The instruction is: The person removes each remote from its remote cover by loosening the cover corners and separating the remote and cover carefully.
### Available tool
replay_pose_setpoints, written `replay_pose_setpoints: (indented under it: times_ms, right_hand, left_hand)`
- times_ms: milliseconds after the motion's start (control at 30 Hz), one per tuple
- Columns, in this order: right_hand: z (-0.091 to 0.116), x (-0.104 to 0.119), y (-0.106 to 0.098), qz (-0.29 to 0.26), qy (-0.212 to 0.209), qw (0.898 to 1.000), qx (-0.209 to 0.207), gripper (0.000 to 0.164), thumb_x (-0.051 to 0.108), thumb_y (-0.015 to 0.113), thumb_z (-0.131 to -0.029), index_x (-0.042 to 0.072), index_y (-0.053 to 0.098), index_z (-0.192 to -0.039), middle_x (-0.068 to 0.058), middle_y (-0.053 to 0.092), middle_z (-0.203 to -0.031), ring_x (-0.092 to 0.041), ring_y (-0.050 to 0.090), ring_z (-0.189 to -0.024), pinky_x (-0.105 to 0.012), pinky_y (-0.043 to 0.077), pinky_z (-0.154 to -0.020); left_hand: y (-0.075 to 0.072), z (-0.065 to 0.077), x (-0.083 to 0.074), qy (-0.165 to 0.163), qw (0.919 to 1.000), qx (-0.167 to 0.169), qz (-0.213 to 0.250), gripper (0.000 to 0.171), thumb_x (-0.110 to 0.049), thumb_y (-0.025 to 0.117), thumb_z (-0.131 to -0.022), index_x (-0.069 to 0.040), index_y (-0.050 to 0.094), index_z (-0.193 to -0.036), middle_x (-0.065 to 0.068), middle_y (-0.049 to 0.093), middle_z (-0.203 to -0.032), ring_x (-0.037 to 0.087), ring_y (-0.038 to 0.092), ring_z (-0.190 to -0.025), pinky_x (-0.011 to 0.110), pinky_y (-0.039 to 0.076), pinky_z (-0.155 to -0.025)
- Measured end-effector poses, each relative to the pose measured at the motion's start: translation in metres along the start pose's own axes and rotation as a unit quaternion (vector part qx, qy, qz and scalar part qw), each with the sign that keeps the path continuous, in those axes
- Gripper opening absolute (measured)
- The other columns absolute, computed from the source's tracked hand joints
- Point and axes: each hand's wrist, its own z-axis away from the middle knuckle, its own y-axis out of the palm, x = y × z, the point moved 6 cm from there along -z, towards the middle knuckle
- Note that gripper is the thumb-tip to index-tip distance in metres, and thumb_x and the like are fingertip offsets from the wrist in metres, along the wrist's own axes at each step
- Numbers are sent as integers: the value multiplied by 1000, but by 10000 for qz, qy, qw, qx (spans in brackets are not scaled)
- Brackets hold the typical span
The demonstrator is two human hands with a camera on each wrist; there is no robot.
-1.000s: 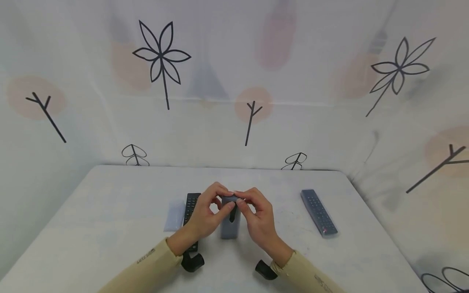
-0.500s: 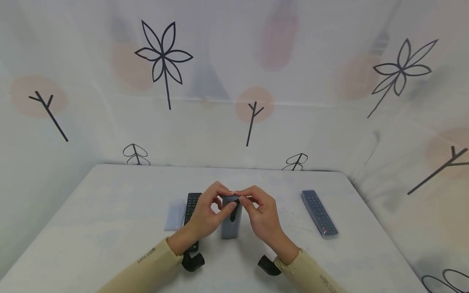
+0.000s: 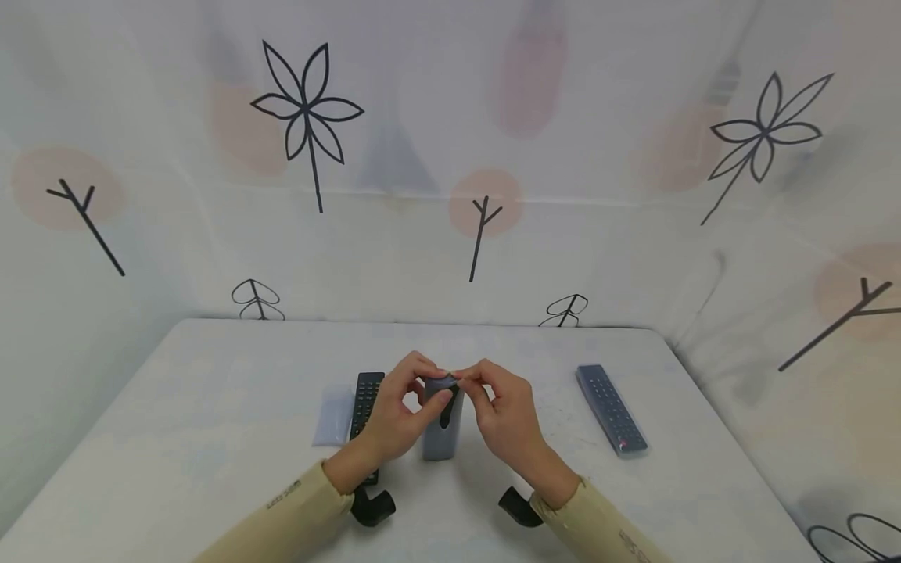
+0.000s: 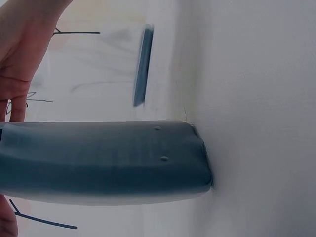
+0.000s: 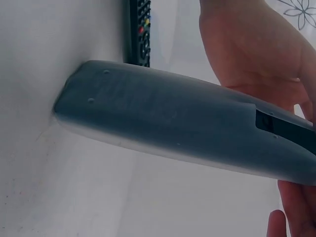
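Observation:
A remote control [image 3: 439, 446] in a bluish see-through sleeve stands on its end on the table, back toward me. Near its top, a black patch [image 5: 284, 129] shows through an opening in the sleeve. My left hand [image 3: 398, 408] pinches the top end from the left, thumb on the back and fingers over the top. From the right, my right hand [image 3: 505, 414] pinches the sleeve's top edge between thumb and forefinger. The sleeved remote's lower end [image 4: 177, 158] meets the tabletop in the left wrist view. Most fingertips are outside both wrist views.
Left of the hands lies a bare black remote [image 3: 366, 395], partly behind my left wrist, beside a flat bluish plastic sleeve [image 3: 333, 416]. Another sleeved remote [image 3: 611, 410] lies at the right of the white table [image 3: 239, 391]. A printed cloth [image 3: 394, 250] hangs behind the table.
My right hand has shifted slightly right, its thumb and forefinger drawing away from the left thumb. The left hand keeps its hold, and the remote still stands in place.

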Motion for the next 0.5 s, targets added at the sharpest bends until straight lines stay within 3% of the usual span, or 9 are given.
replay_pose_setpoints:
  times_ms: [100, 167, 300, 367, 500]
  right_hand:
    - [-1, 0, 1, -3, 140, 9999, 33, 14, -4, 68, -90, 10, 66, -91, 1, 74, -93, -13, 68, -80, -25, 43, -48]
    - [-1, 0, 1, -59, 292, 9995, 72, 13, -4, 67, -91, 9, 65, -91, 1, 73, -92, -14, 68, -83, -26, 50, -58]
    - [-2, -1, 1, -232, 668, 9974, 165, 12, -3, 65, -93, 9, 64, -91, 1, 72, -92, -15, 67, -83, -30, 52, -69]
    - [-3, -2, 1, -312, 881, 9954, 230, 12, -2, 64, -94, 9, 63, -91, 2, 71, -91, -15, 64, -80, -29, 50, -67]
    - [-4, -6, 3, -646, 1428, 9868, 401, 9, 2, 61, -97, 9, 63, -92, 2, 67, -91, -18, 59, -81, -29, 49, -69]
  left_hand:
    - [0, 0, -1, 61, 10000, -14, 62, 31, 9, 71, -83, -6, 59, -108, 6, 59, -98, 17, 56, -82, 30, 48, -56]
    - [-1, -1, -6, 70, 9999, -20, 90, 31, 11, 71, -82, -5, 59, -107, 7, 59, -97, 17, 56, -82, 30, 48, -56]
    - [-1, -1, -5, 19, 9999, -34, 114, 31, 11, 70, -83, -6, 59, -107, 6, 59, -97, 17, 56, -82, 28, 48, -58]
    - [0, 0, -2, -6, 9999, -53, 113, 32, 12, 70, -83, -6, 59, -107, 6, 59, -97, 17, 56, -82, 27, 48, -58]
    - [0, -4, -14, 19, 9999, -60, 120, 34, 18, 68, -79, -2, 58, -104, 9, 58, -95, 17, 55, -81, 30, 47, -56]
